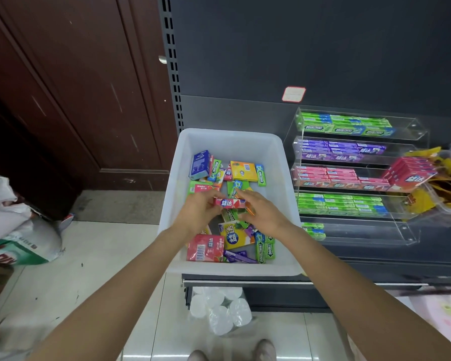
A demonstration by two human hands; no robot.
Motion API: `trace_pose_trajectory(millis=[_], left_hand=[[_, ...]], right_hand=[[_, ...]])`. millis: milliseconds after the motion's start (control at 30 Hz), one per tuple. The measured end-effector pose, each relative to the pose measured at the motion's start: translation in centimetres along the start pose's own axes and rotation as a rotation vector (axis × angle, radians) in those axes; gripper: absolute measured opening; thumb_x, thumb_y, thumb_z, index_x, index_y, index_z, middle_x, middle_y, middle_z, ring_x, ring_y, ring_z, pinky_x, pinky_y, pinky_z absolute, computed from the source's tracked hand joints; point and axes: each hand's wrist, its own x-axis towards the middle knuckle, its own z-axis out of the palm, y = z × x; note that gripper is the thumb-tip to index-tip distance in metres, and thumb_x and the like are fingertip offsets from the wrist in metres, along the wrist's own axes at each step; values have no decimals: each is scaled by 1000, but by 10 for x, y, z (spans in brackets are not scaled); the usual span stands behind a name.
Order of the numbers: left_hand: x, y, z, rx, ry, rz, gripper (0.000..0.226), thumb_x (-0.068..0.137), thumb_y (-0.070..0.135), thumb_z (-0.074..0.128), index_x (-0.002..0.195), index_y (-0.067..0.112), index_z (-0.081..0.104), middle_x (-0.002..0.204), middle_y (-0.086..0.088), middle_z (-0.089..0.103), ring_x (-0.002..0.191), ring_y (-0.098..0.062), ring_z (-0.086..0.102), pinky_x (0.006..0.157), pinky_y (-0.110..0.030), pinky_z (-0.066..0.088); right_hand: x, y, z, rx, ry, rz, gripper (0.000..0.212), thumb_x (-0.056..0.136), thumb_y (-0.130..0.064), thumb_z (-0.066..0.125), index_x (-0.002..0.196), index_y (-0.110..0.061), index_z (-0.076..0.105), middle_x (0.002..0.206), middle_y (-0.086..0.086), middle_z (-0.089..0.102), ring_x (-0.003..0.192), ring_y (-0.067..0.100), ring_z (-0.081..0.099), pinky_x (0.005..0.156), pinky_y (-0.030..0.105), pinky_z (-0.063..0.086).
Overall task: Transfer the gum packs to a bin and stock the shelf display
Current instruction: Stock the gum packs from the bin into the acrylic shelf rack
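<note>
- Head view, centre of the frame: a white bin (232, 142) is seen on the dark shelf (375, 259), with loose gum packs (241, 237) of mixed colours scattered over its floor.
- Just above the middle of the bin, a red pack (229, 203) is held between both hands. The left hand (202, 211) is curled round its left end; the right hand (262, 212) has its fingers bent over the right end, and what looks like a further orange-edged pack is half hidden beneath them, so exactly what it grips cannot be told.
- Right of the bin, a clear tiered display (412, 126) is seen touching or just beside the bin wall. Green packs (346, 125) fill the top tier, purple packs (341, 149) the second, pink packs (331, 177) the third, and more green ones the fourth.
- On the lowest tier only a few green packs (313, 229) lie at the left end; the rest of that tier is bare.
- A stack of pink packs (412, 171) is perched at the display's right edge, beside yellow wrappers (448, 188) in a clear tub.
- Progress, as judged: the transfer to the bin appears done, and stocking is well advanced. Many packs are left in the bin to be sorted, and the bottom tier remains to be filled.
- Lower centre: plastic-wrapped paper rolls (219, 308) stand on the floor under the shelf.
</note>
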Motion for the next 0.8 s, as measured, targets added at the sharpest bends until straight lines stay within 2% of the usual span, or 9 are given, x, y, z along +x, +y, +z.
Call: trace_pose_trajectory(millis=[67,133,200,233,367,500,633,700,800], left_hand=[[-3,6,-2,-159,-40,8,25,87,4,61,111,11,63,82,0,66,77,-10,64,72,-12,51],[-2,13,2,-233,-42,7,27,85,4,65,110,12,61,80,1,64,80,-16,64,78,-21,53],[0,18,12,-257,-50,-17,34,82,6,68,113,12,56,82,-1,64,81,-15,63,77,-22,53],[2,20,18,-229,-75,-21,37,81,7,70,114,12,54,87,-1,65,83,-13,63,76,-22,52],[8,19,43,186,-202,115,37,80,18,73,115,17,62,116,-3,61,107,-17,57,93,-25,46],[12,17,59,637,-307,203,61,78,40,71,133,25,50,137,-4,41,128,-23,36,108,-37,32],[13,16,69,813,-299,228,64,79,44,68,135,23,47,140,-4,33,132,-24,31,109,-41,30],[13,16,69,883,-243,255,54,82,43,65,128,18,54,140,-4,34,131,-24,33,109,-42,31],[15,15,69,849,-202,217,39,86,37,63,120,19,61,140,-2,36,131,-23,34,109,-41,32]], right_hand=[[-6,-4,-3,177,46,-29,54,91,-23,60,141,-21,41,134,4,48,122,19,48,107,33,36],[-14,-4,-8,286,134,-31,31,88,-20,63,118,-13,61,104,2,63,96,20,62,91,31,49],[-25,1,-16,289,228,-18,10,87,-16,64,97,-14,65,81,-4,63,75,16,62,67,14,48],[-30,5,-20,274,284,-9,9,88,-16,63,97,-15,65,77,-6,62,69,12,60,60,11,44],[-47,25,-33,426,460,41,12,90,-13,60,100,-15,65,75,-4,65,60,0,62,55,17,47],[-55,42,-41,599,547,116,15,92,-6,54,100,-11,65,74,-2,66,53,-2,60,50,13,46],[-62,47,-39,649,560,130,15,92,-4,54,102,-9,65,74,2,66,52,-3,59,51,13,47],[-61,46,-38,653,561,132,14,92,-5,55,101,-9,65,76,5,66,51,-3,59,51,12,46],[-59,46,-38,658,561,145,16,92,-6,56,104,-9,65,75,2,66,51,-4,58,51,11,46]])
